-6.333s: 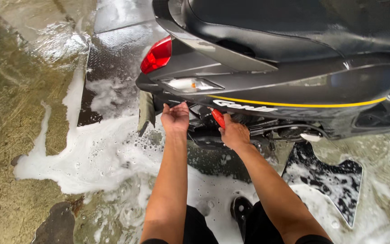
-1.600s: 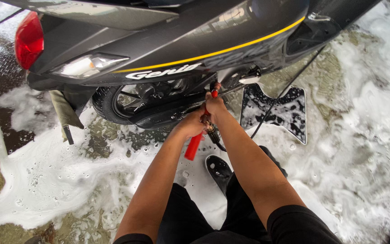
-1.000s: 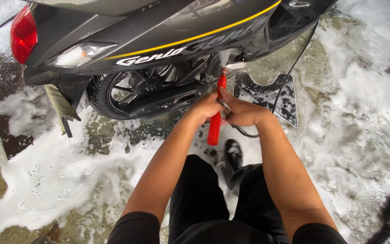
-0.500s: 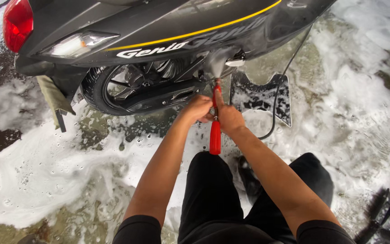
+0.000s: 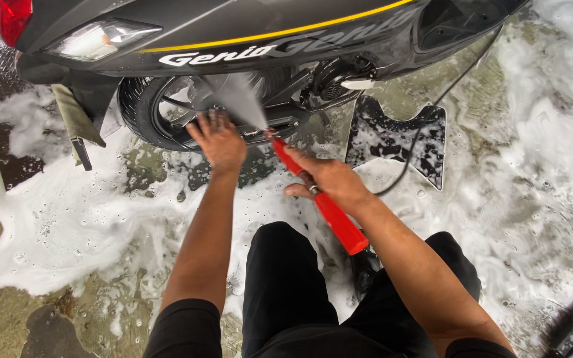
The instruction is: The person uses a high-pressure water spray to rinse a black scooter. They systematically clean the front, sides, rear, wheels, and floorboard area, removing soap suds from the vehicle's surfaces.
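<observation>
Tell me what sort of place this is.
Probably an open-air vehicle wash bay: wet concrete floor covered in soap foam, a scooter being sprayed, its rubber floor mat lying out on the ground.

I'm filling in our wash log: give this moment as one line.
right hand: grips red spray wand | spray: on rear wheel | left hand: at wheel | floor: foamy

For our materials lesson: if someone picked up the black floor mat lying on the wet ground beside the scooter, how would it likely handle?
The black floor mat is thin and lies flat, so it would probably flop and bend. Foam and water cover it, so it is likely slippery and dripping. Being flat, it should neither roll nor tip.
</observation>
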